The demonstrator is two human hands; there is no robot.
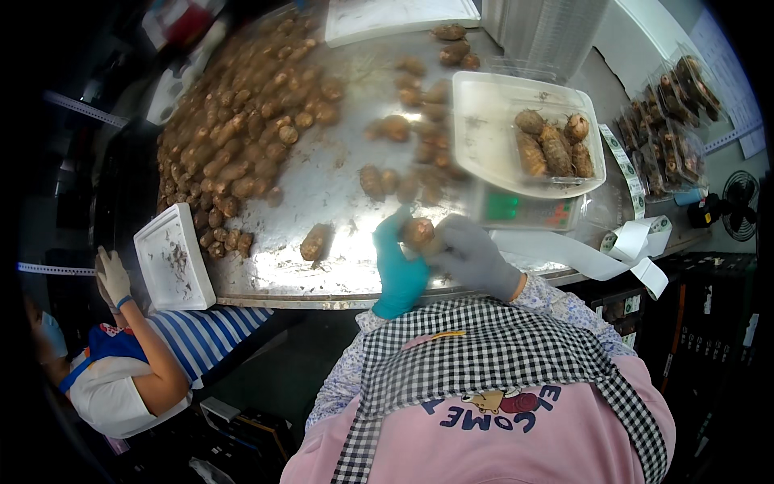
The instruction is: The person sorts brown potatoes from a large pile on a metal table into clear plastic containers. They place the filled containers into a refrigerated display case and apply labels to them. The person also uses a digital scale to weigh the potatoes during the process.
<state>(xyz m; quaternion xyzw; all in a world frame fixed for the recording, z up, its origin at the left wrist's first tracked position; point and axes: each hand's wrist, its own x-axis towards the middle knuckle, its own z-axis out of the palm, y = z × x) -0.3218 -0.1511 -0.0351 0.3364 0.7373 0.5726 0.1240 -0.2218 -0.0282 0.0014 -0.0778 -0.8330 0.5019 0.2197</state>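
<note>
A small brown taro root (pixel 418 233) is held up close to the table's front edge. My left hand (pixel 401 270), in a teal glove, is closed around its left side. My right hand (pixel 476 256), in a grey glove, has its fingers curled against the same root's right side. Just beyond my hands lie several loose taro roots (pixel 372 181), and a single taro root (pixel 315 242) rests to the left. A clear plastic punnet (pixel 592 161) with several taro roots sits on the white scale pan (pixel 484 153), right of my hands.
A big heap of taro roots (pixel 234 137) covers the table's left side. Beside it is a white tray (pixel 173 258) with dirt. A label strip (pixel 564 248) trails from a roll near the scale display (pixel 528 208). Filled punnets (pixel 665 137) stand far right. A co-worker (pixel 137 363) is at left.
</note>
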